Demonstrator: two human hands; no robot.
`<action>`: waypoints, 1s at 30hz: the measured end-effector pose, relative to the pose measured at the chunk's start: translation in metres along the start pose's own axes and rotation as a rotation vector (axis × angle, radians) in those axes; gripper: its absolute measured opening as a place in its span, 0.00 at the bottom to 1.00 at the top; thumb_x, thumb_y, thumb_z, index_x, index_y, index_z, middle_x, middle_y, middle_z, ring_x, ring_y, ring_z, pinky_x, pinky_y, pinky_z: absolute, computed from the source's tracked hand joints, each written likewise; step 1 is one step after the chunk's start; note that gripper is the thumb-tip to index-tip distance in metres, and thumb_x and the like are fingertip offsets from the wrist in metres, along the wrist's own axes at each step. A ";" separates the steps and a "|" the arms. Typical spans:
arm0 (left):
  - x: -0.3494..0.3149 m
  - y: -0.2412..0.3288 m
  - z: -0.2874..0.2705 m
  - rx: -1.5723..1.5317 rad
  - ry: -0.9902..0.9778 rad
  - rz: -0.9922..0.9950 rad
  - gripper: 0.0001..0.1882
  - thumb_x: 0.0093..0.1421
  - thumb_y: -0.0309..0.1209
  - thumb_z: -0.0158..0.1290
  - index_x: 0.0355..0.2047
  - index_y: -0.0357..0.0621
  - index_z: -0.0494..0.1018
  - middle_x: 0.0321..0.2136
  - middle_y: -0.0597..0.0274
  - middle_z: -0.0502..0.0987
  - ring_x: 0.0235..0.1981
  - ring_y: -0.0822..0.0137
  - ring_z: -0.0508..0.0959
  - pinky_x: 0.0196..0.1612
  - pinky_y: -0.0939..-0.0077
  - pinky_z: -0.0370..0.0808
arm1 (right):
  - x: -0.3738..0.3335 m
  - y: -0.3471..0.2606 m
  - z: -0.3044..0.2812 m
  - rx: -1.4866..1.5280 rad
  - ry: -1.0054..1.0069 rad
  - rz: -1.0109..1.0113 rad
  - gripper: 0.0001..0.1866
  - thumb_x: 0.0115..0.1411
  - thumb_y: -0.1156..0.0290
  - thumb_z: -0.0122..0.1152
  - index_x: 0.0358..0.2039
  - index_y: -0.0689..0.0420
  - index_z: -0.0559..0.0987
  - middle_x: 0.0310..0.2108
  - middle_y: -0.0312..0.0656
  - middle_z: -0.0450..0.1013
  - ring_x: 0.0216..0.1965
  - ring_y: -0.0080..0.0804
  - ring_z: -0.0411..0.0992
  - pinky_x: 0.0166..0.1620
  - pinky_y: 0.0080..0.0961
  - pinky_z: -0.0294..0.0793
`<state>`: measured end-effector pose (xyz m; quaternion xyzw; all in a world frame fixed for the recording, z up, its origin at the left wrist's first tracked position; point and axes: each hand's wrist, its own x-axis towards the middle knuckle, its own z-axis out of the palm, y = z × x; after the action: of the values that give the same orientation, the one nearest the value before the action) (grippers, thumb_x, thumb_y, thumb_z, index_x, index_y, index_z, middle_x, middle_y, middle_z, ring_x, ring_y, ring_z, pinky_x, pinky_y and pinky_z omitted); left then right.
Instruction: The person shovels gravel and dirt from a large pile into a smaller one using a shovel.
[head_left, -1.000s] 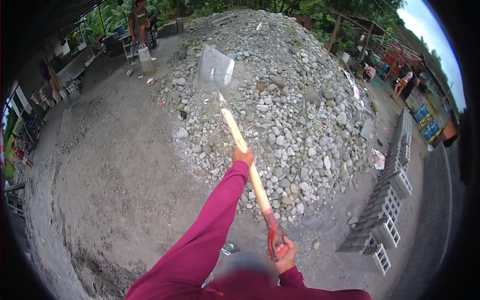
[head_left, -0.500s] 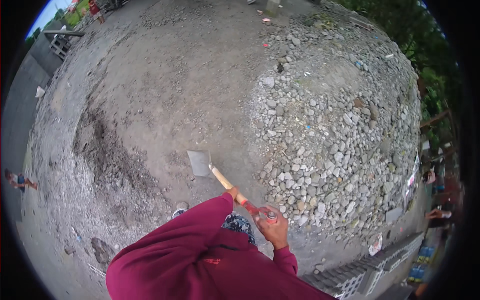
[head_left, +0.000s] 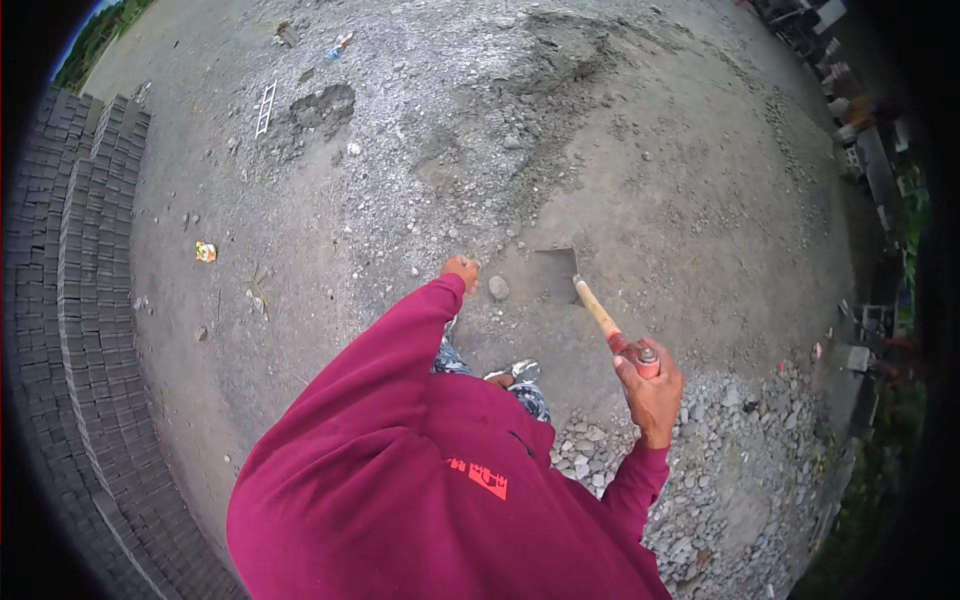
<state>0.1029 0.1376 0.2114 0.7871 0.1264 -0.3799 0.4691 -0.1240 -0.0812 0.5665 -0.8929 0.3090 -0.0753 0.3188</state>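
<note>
A shovel with a flat grey blade (head_left: 557, 274), a pale wooden shaft (head_left: 598, 308) and a red grip end (head_left: 640, 358) slants across the middle. My right hand (head_left: 655, 395) is closed round that red grip. Off the shaft, my left hand (head_left: 460, 271) reaches forward on its own, its fingers loosely bent and seemingly holding nothing. A rounded grey stone (head_left: 498, 288) lies just right of it, between the hand and the blade; a small gap parts hand from stone. The blade is low over the bare dirt, and whether it touches cannot be made out.
Stacked grey concrete blocks (head_left: 100, 330) line the left side. Loose stones (head_left: 740, 480) cover the lower right. Ahead are a heap of dark gravel (head_left: 530, 110), a white ladder-like frame (head_left: 266, 109) and a hole (head_left: 325, 108). My shoe (head_left: 525, 372) stands just behind the stone.
My view has swung left, bringing the block stacks in. My left hand has come off the shaft and moved left beside the stone. My right hand still grips the shovel.
</note>
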 end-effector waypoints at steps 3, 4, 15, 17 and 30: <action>0.025 -0.143 -0.192 0.210 0.431 -0.091 0.14 0.58 0.36 0.47 0.27 0.39 0.76 0.29 0.52 0.80 0.29 0.59 0.82 0.26 0.67 0.79 | 0.033 -0.066 0.020 0.142 -0.063 -0.067 0.26 0.46 0.63 0.70 0.43 0.65 0.77 0.33 0.49 0.78 0.33 0.37 0.77 0.40 0.30 0.74; 0.020 -0.167 -0.189 0.257 0.394 -0.240 0.14 0.58 0.36 0.47 0.29 0.38 0.75 0.29 0.51 0.80 0.28 0.58 0.82 0.26 0.65 0.78 | 0.043 -0.062 0.029 0.094 -0.050 -0.047 0.26 0.46 0.62 0.69 0.43 0.66 0.77 0.32 0.48 0.78 0.34 0.35 0.76 0.41 0.29 0.73; -0.055 -0.194 -0.237 -0.256 0.215 -0.554 0.12 0.58 0.33 0.45 0.33 0.36 0.73 0.23 0.50 0.78 0.17 0.58 0.78 0.18 0.65 0.74 | 0.117 -0.155 0.109 0.037 -0.161 -0.080 0.17 0.47 0.63 0.66 0.29 0.67 0.78 0.23 0.44 0.76 0.24 0.30 0.72 0.31 0.28 0.71; -0.049 -0.207 -0.262 -0.110 0.140 -0.363 0.12 0.59 0.32 0.44 0.35 0.38 0.73 0.23 0.52 0.78 0.17 0.59 0.78 0.19 0.65 0.74 | 0.123 -0.195 0.123 0.049 -0.234 -0.114 0.16 0.47 0.63 0.65 0.27 0.66 0.77 0.20 0.43 0.75 0.22 0.31 0.72 0.29 0.28 0.71; -0.040 -0.147 -0.243 -0.380 0.179 -0.395 0.09 0.60 0.35 0.47 0.36 0.44 0.70 0.18 0.59 0.76 0.14 0.65 0.75 0.14 0.67 0.71 | 0.119 -0.182 0.113 -0.116 -0.121 -0.164 0.15 0.49 0.63 0.63 0.23 0.66 0.77 0.17 0.45 0.74 0.18 0.31 0.72 0.25 0.28 0.69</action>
<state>0.1102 0.4241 0.2110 0.6756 0.3871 -0.3627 0.5120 0.1001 0.0169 0.5828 -0.9351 0.2187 -0.0290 0.2775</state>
